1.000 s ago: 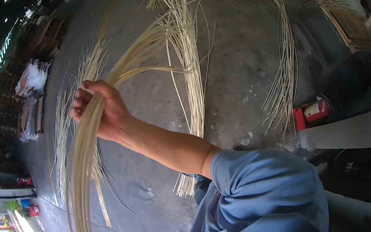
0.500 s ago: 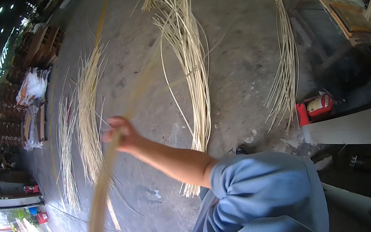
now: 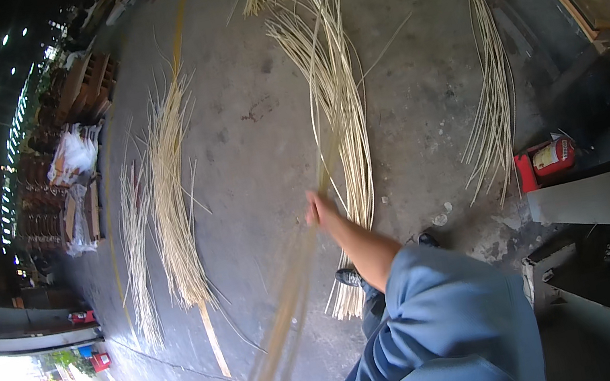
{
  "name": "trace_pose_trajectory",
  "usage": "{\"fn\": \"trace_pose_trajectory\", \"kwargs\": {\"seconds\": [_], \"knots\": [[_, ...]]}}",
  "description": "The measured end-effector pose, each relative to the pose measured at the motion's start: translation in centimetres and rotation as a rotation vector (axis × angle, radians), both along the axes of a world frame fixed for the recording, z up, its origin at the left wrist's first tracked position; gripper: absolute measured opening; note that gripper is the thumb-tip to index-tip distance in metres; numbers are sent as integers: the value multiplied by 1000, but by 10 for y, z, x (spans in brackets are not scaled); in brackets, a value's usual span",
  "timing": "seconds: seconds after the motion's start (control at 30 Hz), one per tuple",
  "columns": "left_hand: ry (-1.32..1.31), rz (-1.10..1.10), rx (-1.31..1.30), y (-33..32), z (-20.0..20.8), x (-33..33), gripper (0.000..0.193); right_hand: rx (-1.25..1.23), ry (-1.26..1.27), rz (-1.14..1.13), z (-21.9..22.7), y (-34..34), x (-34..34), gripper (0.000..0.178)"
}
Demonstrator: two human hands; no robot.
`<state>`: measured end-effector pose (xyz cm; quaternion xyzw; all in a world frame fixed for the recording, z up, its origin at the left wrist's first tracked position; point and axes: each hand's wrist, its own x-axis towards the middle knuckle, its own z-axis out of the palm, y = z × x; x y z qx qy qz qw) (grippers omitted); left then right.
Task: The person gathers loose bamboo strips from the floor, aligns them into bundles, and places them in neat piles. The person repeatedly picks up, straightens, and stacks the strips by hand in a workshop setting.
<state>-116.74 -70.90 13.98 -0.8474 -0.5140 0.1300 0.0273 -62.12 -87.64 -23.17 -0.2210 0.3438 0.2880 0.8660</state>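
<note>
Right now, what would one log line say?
hand: gripping blurred cane bundle | laid canes: on concrete floor | other hand: unseen

Bundle of long pale-yellow cane strips [image 3: 289, 332], motion-blurred, gripped at mid-length by one hand [image 3: 321, 210]. Runs diagonally: upper end rises toward the strips fanned on the concrete floor [image 3: 244, 120], lower end trails to the bottom edge.

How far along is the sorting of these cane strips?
Several bundles already lie fanned out on the concrete floor: two on the left, one in the middle, one at right. One hand grips a blurred bundle in mid-swing. How much remains isn't visible.
</note>
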Motion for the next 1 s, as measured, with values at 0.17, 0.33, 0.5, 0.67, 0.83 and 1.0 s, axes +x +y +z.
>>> {"fn": "trace_pose_trajectory", "kwargs": {"seconds": [0.17,0.33,0.5,0.67,0.83,1.0], "knots": [[109,-54,-174,-17,-26,-1,84,-418,372,324,-89,-30,-186,17],[91,-354,-430,-1,-34,5,96,65,408,269,5,42,-137,21],[-31,-513,-561,-35,-142,146,131,87,378,301,71,55,-185,17],[118,-75,-775,-35,-152,173,66,128,359,372,94,32,-210,15],[30,-78,-526,-20,-122,124,37,464,269,464,109,14,-191,46],[-63,-84,-414,-21,-65,52,30,635,173,268,76,1,-103,34]]}}
